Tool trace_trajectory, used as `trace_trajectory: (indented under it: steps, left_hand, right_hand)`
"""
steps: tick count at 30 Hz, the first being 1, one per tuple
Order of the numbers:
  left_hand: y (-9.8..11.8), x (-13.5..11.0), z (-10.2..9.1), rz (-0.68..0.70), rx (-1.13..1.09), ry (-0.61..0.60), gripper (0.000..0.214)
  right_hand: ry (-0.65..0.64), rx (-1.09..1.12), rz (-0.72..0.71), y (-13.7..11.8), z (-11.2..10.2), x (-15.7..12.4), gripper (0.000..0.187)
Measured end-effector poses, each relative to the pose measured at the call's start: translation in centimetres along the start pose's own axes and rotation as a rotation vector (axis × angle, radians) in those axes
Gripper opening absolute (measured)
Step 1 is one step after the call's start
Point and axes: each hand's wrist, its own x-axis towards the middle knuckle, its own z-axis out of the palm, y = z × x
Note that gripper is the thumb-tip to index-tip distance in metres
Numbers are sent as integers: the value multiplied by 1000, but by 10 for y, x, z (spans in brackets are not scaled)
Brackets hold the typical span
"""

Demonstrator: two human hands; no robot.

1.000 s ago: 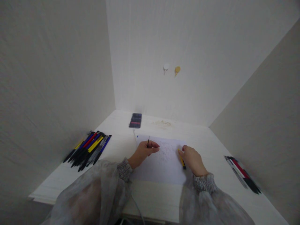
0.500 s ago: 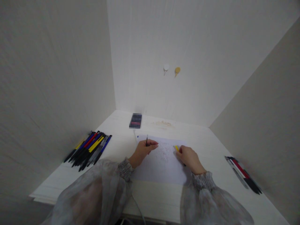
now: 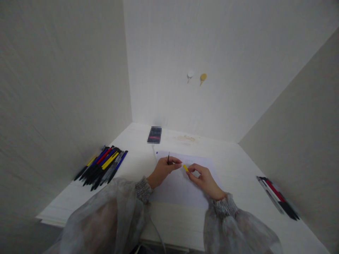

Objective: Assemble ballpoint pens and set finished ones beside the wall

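Observation:
My left hand rests on a white sheet of paper in the middle of the desk. Its fingers are pinched on a thin black pen part that sticks up. My right hand is just to the right, closed around a yellow pen whose tip points toward the left hand. The two hands almost meet over the sheet. Faint scribbles show on the paper under them.
A heap of several black, blue, yellow and red pens lies at the desk's left. A smaller row of pens lies at the right edge. A dark blurred object stands at the back. Walls close in on three sides.
My right hand has moved left across the paper with the yellow pen, turning its tip toward the left hand. The left hand has stayed almost in place.

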Motion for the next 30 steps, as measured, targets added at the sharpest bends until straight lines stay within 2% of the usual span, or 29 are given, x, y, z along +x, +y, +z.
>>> trace_trajectory:
  steps: [11,18,30]
  left_hand:
    - [4,-3,0,-2,63,-45,35]
    - [3,-3,1,80,69,-33,29]
    - [7,-4,1,93,52,-91,30]
  right_hand:
    - [11,-6,16,0,2,-1,11]
    - [-6,-4,18,-3,1,0,13]
    - [12,45,28,-3,3,0,13]
